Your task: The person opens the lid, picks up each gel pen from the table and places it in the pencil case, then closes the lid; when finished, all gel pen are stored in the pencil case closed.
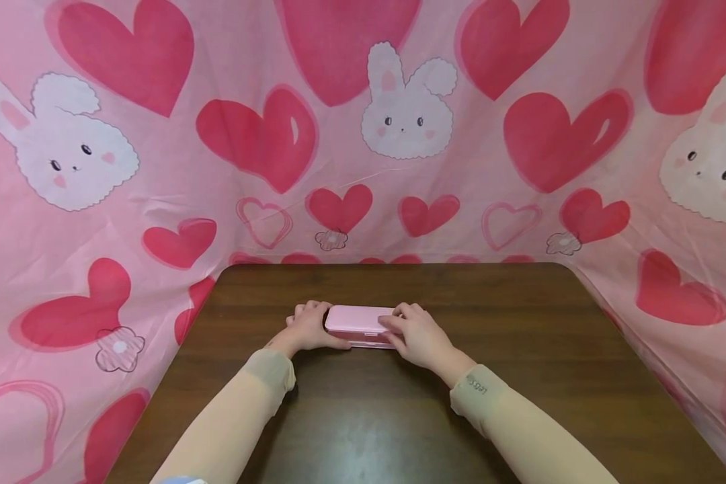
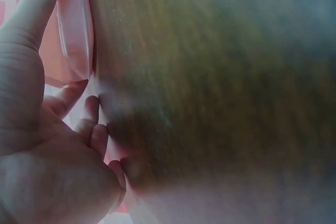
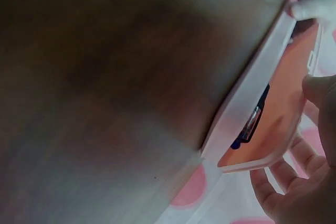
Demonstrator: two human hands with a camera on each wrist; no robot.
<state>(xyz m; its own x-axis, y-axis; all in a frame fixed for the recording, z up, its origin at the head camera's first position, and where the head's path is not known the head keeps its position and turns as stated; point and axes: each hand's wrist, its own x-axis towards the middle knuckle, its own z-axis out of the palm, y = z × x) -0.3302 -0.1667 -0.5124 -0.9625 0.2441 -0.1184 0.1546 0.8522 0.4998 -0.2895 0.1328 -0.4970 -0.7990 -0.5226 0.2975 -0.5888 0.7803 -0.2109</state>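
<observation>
A pink hinged pencil case (image 1: 355, 318) lies on the wooden table, its lid partly raised along the front. My left hand (image 1: 307, 327) holds the left end of the case, thumb at the front lower edge and fingers round the far side. In the left wrist view, the corner of the case (image 2: 76, 30) sits between thumb and index finger. My right hand (image 1: 423, 338) grips the lid at its right end. The right wrist view looks into the gap, where a dark, slim item (image 3: 252, 124) shows inside; its kind is partly hidden by the front wall (image 3: 244, 95).
The dark brown table (image 1: 363, 410) has rounded far corners. A pink cloth (image 1: 339, 161) with hearts and rabbit faces hangs behind it and along both sides. Both sleeved forearms reach in from the near edge.
</observation>
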